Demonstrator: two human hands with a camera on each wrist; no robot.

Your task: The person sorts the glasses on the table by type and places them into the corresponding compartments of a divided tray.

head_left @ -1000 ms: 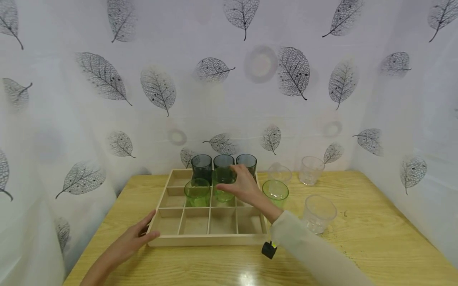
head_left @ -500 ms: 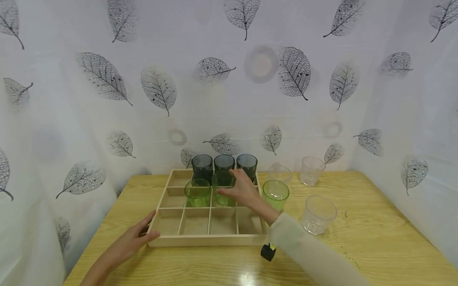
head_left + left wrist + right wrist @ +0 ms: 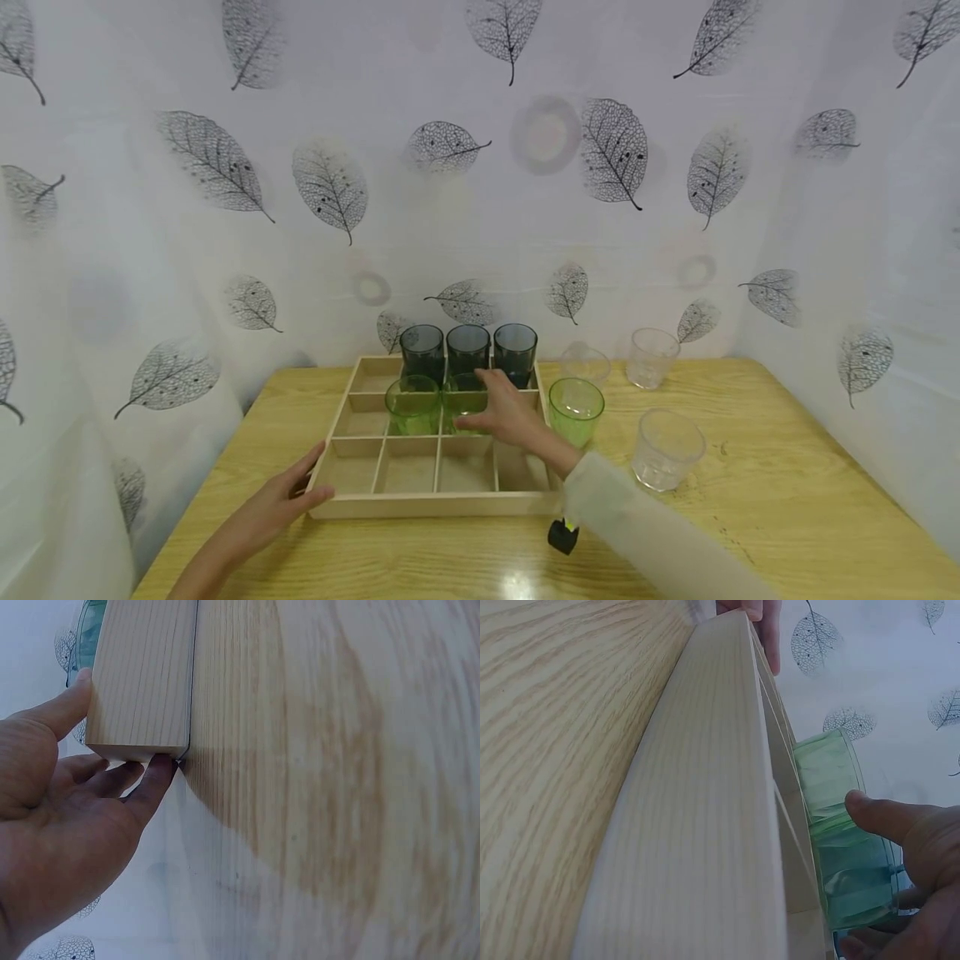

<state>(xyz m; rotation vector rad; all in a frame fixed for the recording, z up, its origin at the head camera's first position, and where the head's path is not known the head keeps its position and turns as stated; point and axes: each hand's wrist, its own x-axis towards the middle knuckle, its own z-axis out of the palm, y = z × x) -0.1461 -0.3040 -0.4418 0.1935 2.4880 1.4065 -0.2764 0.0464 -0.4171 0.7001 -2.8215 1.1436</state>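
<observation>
A wooden compartment tray [image 3: 435, 505] lies on the table. My left hand [image 3: 273, 508] holds its front left corner, with the thumb at the upper edge and fingers against the end in the left wrist view. My right hand [image 3: 513, 410] grips a green glass [image 3: 461, 402] standing low in a middle-row compartment; in the right wrist view the thumb [image 3: 870, 814] is on the near side and fingers reach behind. Left of it, another green glass [image 3: 414, 408] sits in the same row. Three dark grey glasses [image 3: 514, 350] fill part of the back row.
Right of the tray stand a third green glass [image 3: 576, 408] and three clear glasses, one nearer [image 3: 667, 454], one at the back [image 3: 651, 358]. A small black object [image 3: 562, 537] hangs at the right wrist. A leaf-print curtain [image 3: 450, 208] surrounds the table [image 3: 787, 500].
My right hand has lowered the green glass into the middle-row compartment, moving slightly down. My left hand has stayed at the tray corner.
</observation>
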